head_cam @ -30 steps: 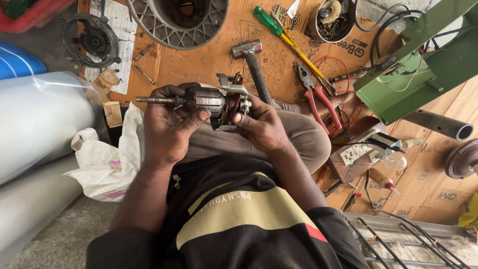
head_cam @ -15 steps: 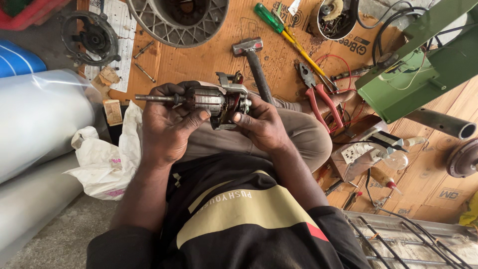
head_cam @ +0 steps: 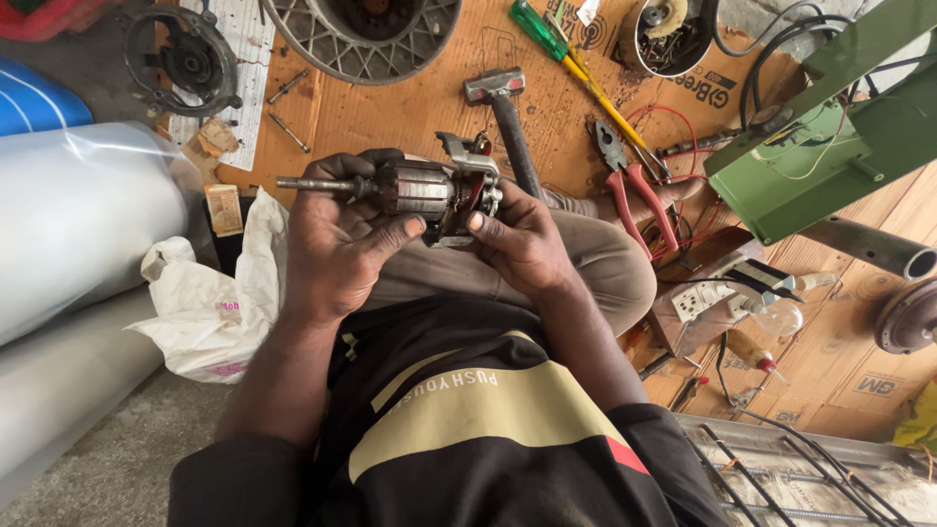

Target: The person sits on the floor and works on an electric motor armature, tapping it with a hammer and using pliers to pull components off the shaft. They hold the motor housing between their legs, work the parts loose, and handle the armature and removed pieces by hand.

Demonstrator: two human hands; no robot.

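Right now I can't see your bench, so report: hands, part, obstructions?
Left hand grips motor armature. Right hand grips its bracket end. Hammer lies just beyond, apart.

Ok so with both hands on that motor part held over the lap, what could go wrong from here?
1. The grey metal motor armature with its steel shaft is held in the air by the left hand and right hand; a slipped grip could drop it onto the lap or onto the steel-headed hammer.
2. Fingertips press near the bracket's edges and could get pinched.
3. The red-handled pliers lie close by the knee and could be knocked.
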